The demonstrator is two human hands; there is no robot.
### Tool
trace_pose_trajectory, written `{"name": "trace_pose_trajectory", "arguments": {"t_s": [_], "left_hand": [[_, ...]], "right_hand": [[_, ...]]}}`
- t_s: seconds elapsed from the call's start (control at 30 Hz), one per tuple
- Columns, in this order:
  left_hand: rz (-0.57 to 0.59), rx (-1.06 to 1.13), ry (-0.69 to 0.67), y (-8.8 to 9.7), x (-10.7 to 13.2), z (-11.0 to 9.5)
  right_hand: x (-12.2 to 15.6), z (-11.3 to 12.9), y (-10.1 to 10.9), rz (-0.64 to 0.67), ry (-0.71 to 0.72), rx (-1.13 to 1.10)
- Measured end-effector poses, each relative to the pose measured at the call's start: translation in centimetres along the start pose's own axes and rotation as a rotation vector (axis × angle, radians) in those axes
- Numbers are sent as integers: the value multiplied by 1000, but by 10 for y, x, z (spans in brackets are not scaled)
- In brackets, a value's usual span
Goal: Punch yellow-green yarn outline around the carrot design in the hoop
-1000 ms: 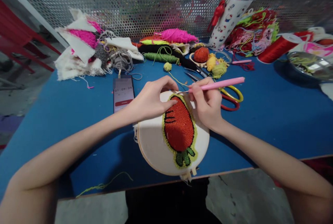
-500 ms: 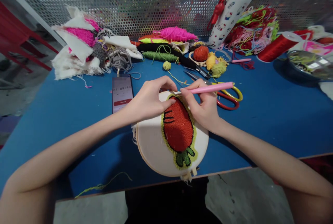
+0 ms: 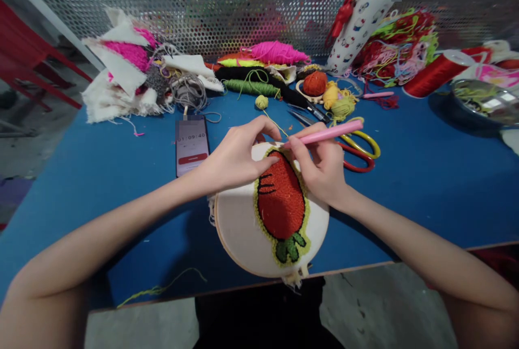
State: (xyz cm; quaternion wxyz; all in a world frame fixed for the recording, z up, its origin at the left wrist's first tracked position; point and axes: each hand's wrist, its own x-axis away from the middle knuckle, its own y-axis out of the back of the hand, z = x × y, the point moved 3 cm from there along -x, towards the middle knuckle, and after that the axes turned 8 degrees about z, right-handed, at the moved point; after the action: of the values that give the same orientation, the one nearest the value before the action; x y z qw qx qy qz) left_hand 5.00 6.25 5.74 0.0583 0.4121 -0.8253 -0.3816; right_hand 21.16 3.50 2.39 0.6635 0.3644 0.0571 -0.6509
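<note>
A round embroidery hoop point(image 3: 237, 233) with white cloth lies on the blue table point(image 3: 101, 176). It carries a tufted orange carrot point(image 3: 281, 200) with black lines, green leaves and a yellow-green outline. My left hand point(image 3: 235, 157) grips the hoop's far edge, thumb on the carrot's top. My right hand point(image 3: 320, 168) is closed on a pink punch needle point(image 3: 328, 132), its tip at the outline near the hoop's far rim. A yellow-green yarn strand point(image 3: 275, 122) runs from the needle tip to a small yarn ball point(image 3: 261, 102).
A phone point(image 3: 192, 143) showing a timer lies left of the hoop. Red and yellow scissors point(image 3: 360, 152) lie behind my right hand. Yarn skeins, yarn balls, cloth scraps point(image 3: 121, 76), a red spool point(image 3: 436, 73) and a metal bowl point(image 3: 484, 101) line the back by a perforated screen.
My right hand with the pink needle has shifted slightly left and back along the carrot's outline. The hoop has barely moved; my left hand keeps its grip.
</note>
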Motion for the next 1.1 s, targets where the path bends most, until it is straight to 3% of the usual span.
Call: {"name": "trace_pose_trajectory", "arguments": {"t_s": [0.33, 0.6, 0.97, 1.1], "left_hand": [[28, -26, 21, 0, -2, 5], [34, -20, 22, 0, -1, 6], [41, -20, 26, 0, -2, 4], [49, -7, 25, -1, -2, 5]], "right_hand": [[-2, -6, 2, -160, -134, -186], [-4, -5, 1, -177, -149, -273], [-3, -4, 0, -123, -130, -142], [-1, 1, -2, -62, -35, -28]]}}
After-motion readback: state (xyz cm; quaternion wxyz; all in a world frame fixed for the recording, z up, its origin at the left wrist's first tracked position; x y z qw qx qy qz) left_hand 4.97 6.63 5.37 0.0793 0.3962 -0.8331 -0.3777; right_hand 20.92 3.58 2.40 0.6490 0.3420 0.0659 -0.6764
